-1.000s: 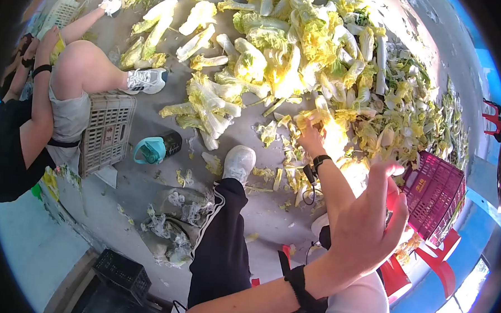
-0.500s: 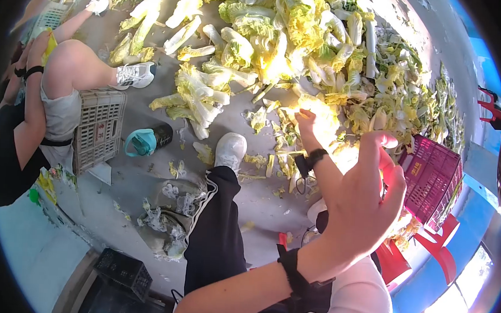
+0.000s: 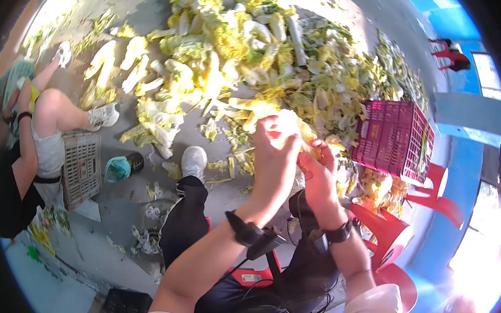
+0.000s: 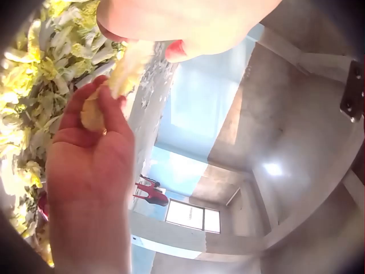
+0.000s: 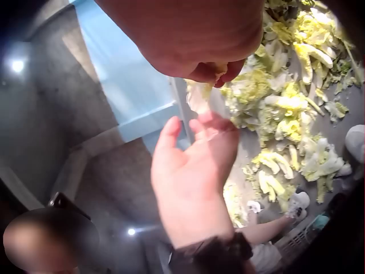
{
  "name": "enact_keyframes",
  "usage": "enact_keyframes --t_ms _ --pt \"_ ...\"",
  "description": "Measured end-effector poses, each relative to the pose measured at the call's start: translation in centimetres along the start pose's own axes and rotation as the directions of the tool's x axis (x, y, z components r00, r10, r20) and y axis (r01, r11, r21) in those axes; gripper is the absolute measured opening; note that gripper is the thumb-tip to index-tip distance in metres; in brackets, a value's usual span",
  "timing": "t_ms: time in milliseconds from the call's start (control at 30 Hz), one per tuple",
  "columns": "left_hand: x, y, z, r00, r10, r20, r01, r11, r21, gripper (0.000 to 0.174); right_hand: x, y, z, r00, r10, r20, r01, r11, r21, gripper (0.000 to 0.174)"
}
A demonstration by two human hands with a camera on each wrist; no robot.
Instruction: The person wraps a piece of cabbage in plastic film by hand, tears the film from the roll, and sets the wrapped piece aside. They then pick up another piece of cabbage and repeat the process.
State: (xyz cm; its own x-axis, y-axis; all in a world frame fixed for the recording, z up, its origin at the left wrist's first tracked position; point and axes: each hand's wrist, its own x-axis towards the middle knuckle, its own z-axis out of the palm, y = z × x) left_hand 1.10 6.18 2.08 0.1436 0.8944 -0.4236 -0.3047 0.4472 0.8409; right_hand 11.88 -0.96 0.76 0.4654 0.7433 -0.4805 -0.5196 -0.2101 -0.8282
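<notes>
A pale yellow cabbage leaf [image 4: 130, 65] stretches between my two hands, blurred at its upper end. My right hand [image 3: 320, 179] pinches its lower end between thumb and fingers, seen plainly in the left wrist view. At the other end, the curled fingers of my left hand [image 3: 275, 166] hold the pale part of the leaf, with the thumb standing apart in the right wrist view. Both hands are raised in front of my lap, overlapping the heap of cabbage leaves [image 3: 321, 73] in the head view. Strong sunlight washes out part of the leaf.
A magenta crate [image 3: 388, 134] stands right of the heap, near red chairs [image 3: 384, 232]. Left are a bottle with a turquoise lid [image 3: 117, 168], a grey crate [image 3: 82, 169] and another seated person [image 3: 50, 142]. Loose leaves [image 3: 151, 121] and plastic scraps [image 3: 145, 238] lie on the floor.
My right hand has come back from the heap with a cabbage leaf. My left hand, earlier raised with nothing in it, has met it and holds the leaf too. The head view has turned right.
</notes>
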Motion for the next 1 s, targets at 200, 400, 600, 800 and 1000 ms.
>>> enact_keyframes --t_ms 200,400,600,800,1000 --pt "-1.8 0.1 1.2 0.974 -0.184 0.135 0.186 0.982 -0.004 0.035 -3.8 0.2 -0.2 0.982 -0.187 -0.015 0.187 0.982 0.026 0.033" --pt "-1.0 -1.1 1.8 0.955 0.036 0.295 -0.095 0.978 0.185 0.028 -3.1 -0.8 -1.9 0.980 -0.198 0.037 0.197 0.980 0.027 0.036" --pt "-0.6 -2.8 2.2 0.874 0.034 0.485 -0.218 0.919 0.328 0.034 0.9 -1.7 -4.9 0.996 -0.086 0.018 0.088 0.971 -0.221 0.032" --pt "-1.0 -3.4 3.1 0.892 -0.050 0.449 -0.148 0.907 0.395 0.032 2.1 -1.5 -6.3 0.975 -0.220 0.023 0.212 0.895 -0.393 0.015" --pt "-1.2 -2.4 2.6 0.848 -0.221 0.482 -0.005 0.906 0.423 0.042 2.6 -1.9 -7.3 0.950 -0.312 0.027 0.285 0.825 -0.487 0.011"
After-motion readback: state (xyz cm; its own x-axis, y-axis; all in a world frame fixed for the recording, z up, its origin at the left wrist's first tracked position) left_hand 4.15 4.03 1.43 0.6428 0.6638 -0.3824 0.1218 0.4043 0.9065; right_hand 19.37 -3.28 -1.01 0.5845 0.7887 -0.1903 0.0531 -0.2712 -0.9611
